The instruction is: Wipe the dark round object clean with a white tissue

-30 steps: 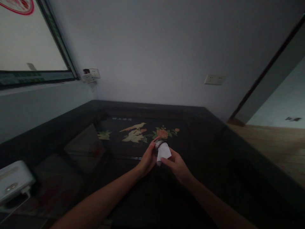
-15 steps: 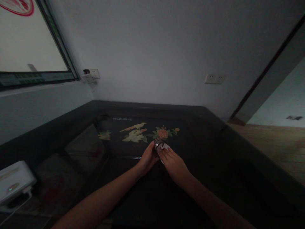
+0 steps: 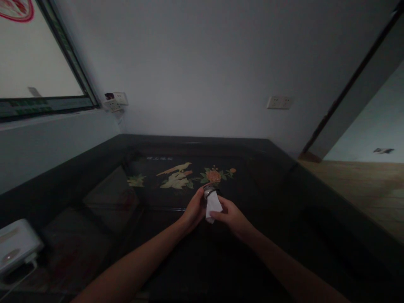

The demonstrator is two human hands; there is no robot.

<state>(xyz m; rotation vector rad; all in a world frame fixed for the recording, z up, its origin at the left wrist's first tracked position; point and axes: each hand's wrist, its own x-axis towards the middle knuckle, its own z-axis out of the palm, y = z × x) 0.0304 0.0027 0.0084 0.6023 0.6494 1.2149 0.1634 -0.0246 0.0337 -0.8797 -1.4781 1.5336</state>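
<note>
My left hand [image 3: 193, 211] is closed around the side of a small shiny object [image 3: 208, 192], silvery with dark bands; its exact kind is too dark and small to tell. Between thumb and fingers, my right hand [image 3: 232, 216] pinches a folded white tissue [image 3: 213, 206]. The tissue's upper end touches the shiny object and its lower end hangs toward me. Both hands are close together above a dark glossy chest top [image 3: 252, 235], just in front of its painted orange flower [image 3: 213, 175]. My left fingers are partly hidden behind the tissue and the object.
To the left, a white box-shaped device [image 3: 19, 244] with a cable sits on the dark surface. Painted birds [image 3: 175, 176] decorate the top. Wall sockets [image 3: 279, 102] are at the back, a window [image 3: 41, 50] at upper left, and wooden floor [image 3: 366, 185] at right.
My right hand has drawn back slightly from lying flat over the tissue to pinching it, so more of the tissue shows. My left hand stays around the shiny object. The view has shifted slightly.
</note>
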